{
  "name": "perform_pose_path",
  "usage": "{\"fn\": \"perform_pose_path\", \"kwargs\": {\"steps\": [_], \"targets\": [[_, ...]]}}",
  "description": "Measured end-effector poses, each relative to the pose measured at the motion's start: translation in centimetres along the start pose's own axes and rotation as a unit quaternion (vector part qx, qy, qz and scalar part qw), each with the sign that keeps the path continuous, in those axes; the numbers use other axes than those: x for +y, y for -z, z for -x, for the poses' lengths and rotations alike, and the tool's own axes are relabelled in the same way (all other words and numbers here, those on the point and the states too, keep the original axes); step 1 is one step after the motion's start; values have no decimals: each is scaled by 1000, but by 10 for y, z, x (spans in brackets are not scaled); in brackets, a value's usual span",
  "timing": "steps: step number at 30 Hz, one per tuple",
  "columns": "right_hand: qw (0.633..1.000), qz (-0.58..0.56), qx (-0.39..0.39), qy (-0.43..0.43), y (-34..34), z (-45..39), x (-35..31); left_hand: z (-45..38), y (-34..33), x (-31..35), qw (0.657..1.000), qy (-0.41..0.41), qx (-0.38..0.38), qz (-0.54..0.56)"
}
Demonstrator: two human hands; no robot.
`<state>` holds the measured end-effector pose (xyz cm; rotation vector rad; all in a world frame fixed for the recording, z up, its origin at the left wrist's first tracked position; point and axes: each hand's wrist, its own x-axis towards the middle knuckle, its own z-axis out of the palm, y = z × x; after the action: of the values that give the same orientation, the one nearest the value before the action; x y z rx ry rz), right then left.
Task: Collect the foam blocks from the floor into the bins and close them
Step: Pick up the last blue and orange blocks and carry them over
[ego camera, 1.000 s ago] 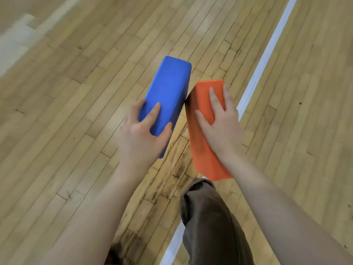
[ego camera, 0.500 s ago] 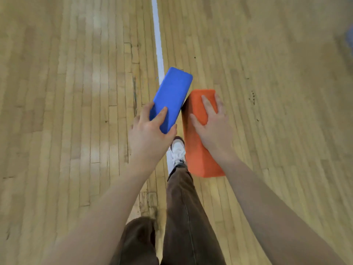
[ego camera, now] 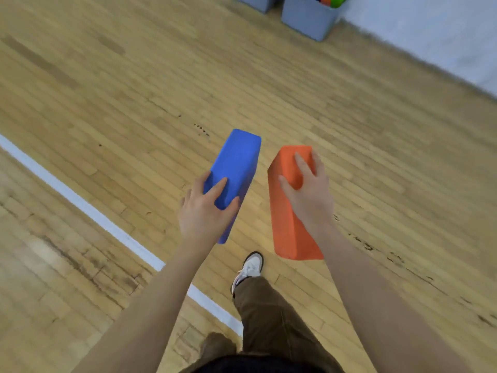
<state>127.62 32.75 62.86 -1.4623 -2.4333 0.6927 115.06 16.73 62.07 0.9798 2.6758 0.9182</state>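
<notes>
Carrying one foam block in each hand, I hold both out in front of me above the wooden floor (ego camera: 113, 109). My left hand (ego camera: 205, 211) grips the near end of the blue block (ego camera: 236, 162), thumb curled over its top face and fingers wrapped round the far side; the block points away from that hand. My right hand (ego camera: 309, 192) clasps the orange block (ego camera: 286, 227) near its far end, fingers bent over the top face and thumb pressed on the side; the rest of the block slants back beneath my wrist. The two blocks sit side by side with a gap between them, not touching. Far ahead of my right hand, by the pale wall (ego camera: 430, 30), stands a grey bin (ego camera: 309, 20) with coloured pieces showing inside, and the corner of a second bin (ego camera: 255, 1) lies just left of it. Below my hands I see my white shoe (ego camera: 250, 267) and brown trouser leg (ego camera: 269, 319), and a white line (ego camera: 80, 203) crosses the floor to the left of my left hand.
</notes>
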Motion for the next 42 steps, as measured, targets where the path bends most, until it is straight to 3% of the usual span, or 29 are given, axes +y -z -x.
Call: {"fn": "perform_pose_path", "kwargs": {"steps": [6,10,19,25,32,42], "targets": [[997,4,36,-64,60,-101,56,-108,-51,90,998,-53,-39,9],[997,-10,56,-58,80,-169,62,-163,-67,121,997,-73,-37,-3],[1000,-18,13,-18,62,-346,36,-308,-113,128,1000,7,-10,-7],[998,-15,8,-53,48,-495,21,-467,-151,143,996,56,-61,11],[984,-46,57,-164,83,-632,44,-651,-197,243,993,-52,-102,26],[962,-20,65,-266,98,-846,127,-868,-332,363,978,-142,-149,44]]}}
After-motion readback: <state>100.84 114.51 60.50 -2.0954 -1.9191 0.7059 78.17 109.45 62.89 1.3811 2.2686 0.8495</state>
